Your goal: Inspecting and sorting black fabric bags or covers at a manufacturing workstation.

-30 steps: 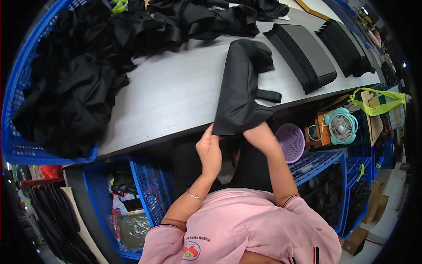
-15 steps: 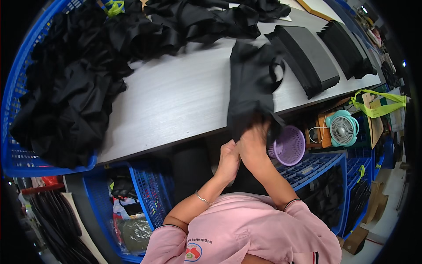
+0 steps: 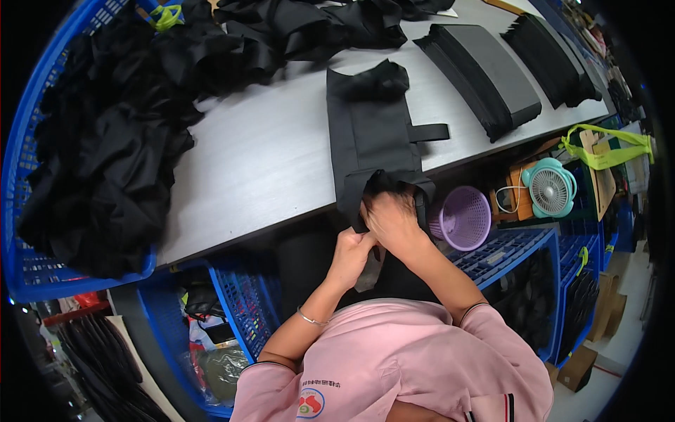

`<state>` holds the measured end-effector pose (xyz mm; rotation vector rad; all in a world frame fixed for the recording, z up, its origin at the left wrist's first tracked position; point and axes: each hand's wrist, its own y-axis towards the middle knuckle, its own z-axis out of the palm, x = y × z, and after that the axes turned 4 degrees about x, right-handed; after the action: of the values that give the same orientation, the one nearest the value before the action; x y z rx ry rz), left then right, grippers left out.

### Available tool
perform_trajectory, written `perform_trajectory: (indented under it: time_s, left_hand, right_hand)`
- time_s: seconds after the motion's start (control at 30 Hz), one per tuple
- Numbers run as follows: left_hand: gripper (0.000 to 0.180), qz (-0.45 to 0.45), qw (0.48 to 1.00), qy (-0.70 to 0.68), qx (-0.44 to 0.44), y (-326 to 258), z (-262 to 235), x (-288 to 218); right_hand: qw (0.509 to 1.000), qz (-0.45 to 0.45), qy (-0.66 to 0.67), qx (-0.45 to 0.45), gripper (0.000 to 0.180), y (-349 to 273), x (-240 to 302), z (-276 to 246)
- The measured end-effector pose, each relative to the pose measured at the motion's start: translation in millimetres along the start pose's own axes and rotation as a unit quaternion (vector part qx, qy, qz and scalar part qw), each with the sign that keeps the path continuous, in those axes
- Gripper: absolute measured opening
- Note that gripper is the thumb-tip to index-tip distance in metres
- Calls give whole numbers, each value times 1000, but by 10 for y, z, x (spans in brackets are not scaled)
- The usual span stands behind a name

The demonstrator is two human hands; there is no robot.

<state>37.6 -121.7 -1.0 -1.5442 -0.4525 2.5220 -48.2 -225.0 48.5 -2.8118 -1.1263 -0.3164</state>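
Observation:
A long black fabric bag (image 3: 373,141) lies over the table's near edge, its far end folded up and a strap loop standing out on its right side. At its near, open end, my right hand (image 3: 394,221) reaches into the cloth; its fingers are partly hidden and blurred. Just left of it and lower, my left hand (image 3: 350,257) is closed, thumb and fingers pinching the bag's near edge. A greyish, clear-looking piece (image 3: 370,273) hangs below the hands.
Black cloth is heaped in a blue basket (image 3: 77,281) at the left and along the table's back. Stacks of flat black pieces (image 3: 492,77) stand right. Beneath the table's right edge are a purple basket (image 3: 464,218), a turquoise fan (image 3: 550,188) and blue crates (image 3: 517,257).
The bag has shifted left and now lies flatter, its strap loop sticking out to the right. Both hands moved slightly left with it; the right hand stays at the bag's near end.

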Motion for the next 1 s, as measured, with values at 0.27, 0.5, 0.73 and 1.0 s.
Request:
perform_trajectory:
  time_s: [0.27, 0.5, 0.73, 1.0]
  left_hand:
    - [43, 226, 904, 272, -241, -190, 113, -305]
    - [51, 140, 981, 5, -135, -548, -43, -429]
    - [49, 68, 968, -210, -120, -264, 2, -564]
    - [40, 90, 977, -144, -127, -230, -180, -473]
  right_hand:
    - [993, -68, 22, -91, 16, -253, -75, 338]
    - [996, -79, 33, 29, 27, -558, -320, 492]
    - [963, -244, 14, -112, 41, -968, 55, 34]
    - [867, -21, 456, -199, 11, -839, -167, -869]
